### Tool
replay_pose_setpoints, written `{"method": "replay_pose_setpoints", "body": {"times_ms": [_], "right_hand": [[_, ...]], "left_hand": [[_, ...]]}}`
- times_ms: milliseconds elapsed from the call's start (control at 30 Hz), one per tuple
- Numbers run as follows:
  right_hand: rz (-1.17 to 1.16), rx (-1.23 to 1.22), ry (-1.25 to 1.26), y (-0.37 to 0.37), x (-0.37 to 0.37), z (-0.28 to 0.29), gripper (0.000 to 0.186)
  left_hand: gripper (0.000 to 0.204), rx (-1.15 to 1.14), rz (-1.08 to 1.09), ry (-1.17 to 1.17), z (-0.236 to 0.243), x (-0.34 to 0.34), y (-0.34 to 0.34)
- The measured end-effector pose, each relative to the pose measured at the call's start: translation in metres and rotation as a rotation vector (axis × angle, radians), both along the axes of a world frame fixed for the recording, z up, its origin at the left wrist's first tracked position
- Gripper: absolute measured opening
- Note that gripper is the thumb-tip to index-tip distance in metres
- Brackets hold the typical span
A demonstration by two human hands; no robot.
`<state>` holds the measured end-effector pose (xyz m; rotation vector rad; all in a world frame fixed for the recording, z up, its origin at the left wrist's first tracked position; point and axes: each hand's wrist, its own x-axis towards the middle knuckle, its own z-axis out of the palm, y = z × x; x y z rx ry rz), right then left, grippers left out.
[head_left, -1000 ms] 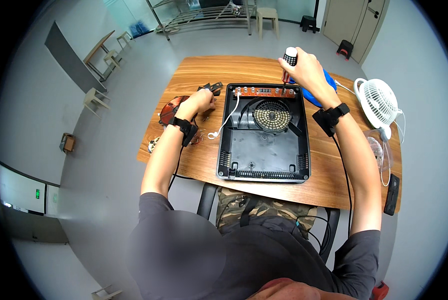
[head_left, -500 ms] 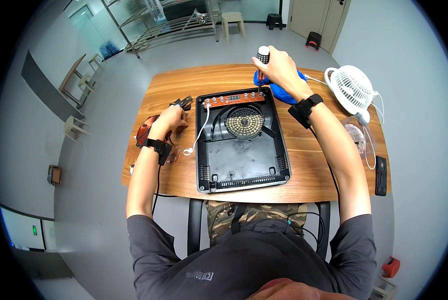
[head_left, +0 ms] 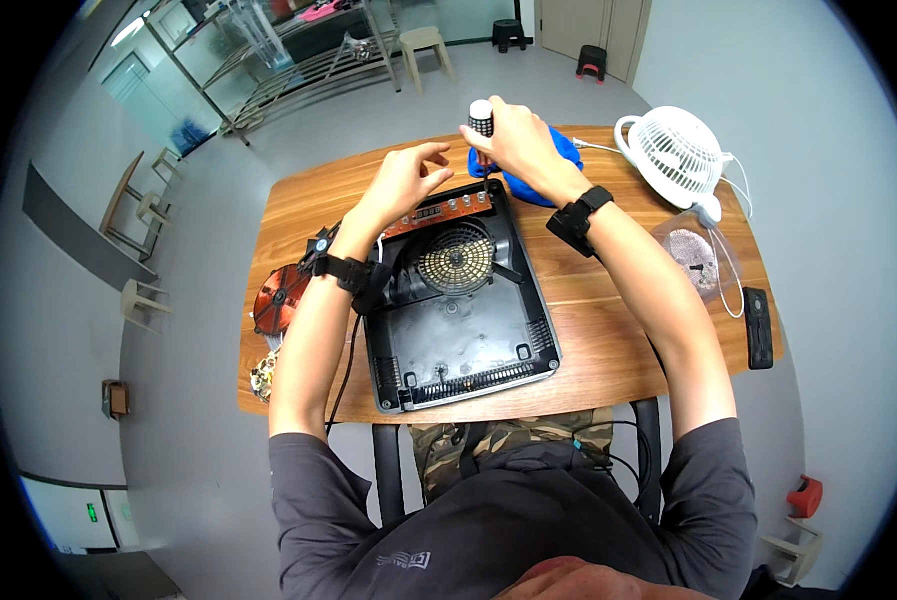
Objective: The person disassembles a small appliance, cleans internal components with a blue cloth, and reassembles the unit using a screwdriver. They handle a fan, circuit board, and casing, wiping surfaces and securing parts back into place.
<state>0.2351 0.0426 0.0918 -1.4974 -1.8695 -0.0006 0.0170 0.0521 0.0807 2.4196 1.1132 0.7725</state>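
Observation:
In front of me lies a black induction cooker base with a round fan grille. An orange-red circuit board with a small display runs along its far edge. My right hand grips a screwdriver with a white-capped, checked handle. It stands upright, its tip at the board's right end. My left hand hovers over the board's left part, thumb and fingers apart, with nothing visible between them. A white cable at the board's left end is partly hidden by my left arm.
Left of the base lie a copper coil and a heap of small parts. A blue cloth-like item rests behind my right hand. On the right are a white fan, a clear bag and a black strip-shaped case.
My left hand has left the small parts beside the base and moved up and right over the circuit board. My right hand still holds the screwdriver at the board's right end. The view has shifted slightly.

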Motion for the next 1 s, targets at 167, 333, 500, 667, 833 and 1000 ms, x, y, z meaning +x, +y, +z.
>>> {"method": "replay_pose_setpoints", "body": {"times_ms": [167, 333, 500, 667, 833, 1000], "right_hand": [[0.037, 0.006, 0.020, 0.000, 0.000, -0.002, 0.050], [0.054, 0.032, 0.037, 0.002, 0.000, -0.008, 0.051], [0.065, 0.019, 0.071, 0.000, -0.001, -0.006, 0.049], [0.106, 0.039, 0.115, 0.006, 0.000, -0.010, 0.048], [0.200, 0.041, 0.108, 0.009, 0.002, -0.008, 0.046], [0.195, 0.017, 0.129, 0.010, 0.006, -0.008, 0.047]], "left_hand": [[0.038, -0.013, -0.040, -0.083, 0.002, 0.028, 0.002], [0.030, -0.036, -0.014, -0.093, -0.006, 0.039, 0.005], [0.026, -0.016, -0.003, -0.130, -0.012, 0.042, 0.007], [0.025, -0.054, 0.045, -0.115, -0.013, 0.048, 0.009], [0.028, -0.132, 0.088, -0.036, -0.026, 0.052, 0.027], [0.030, -0.102, 0.053, -0.088, -0.031, 0.054, 0.031]]}}
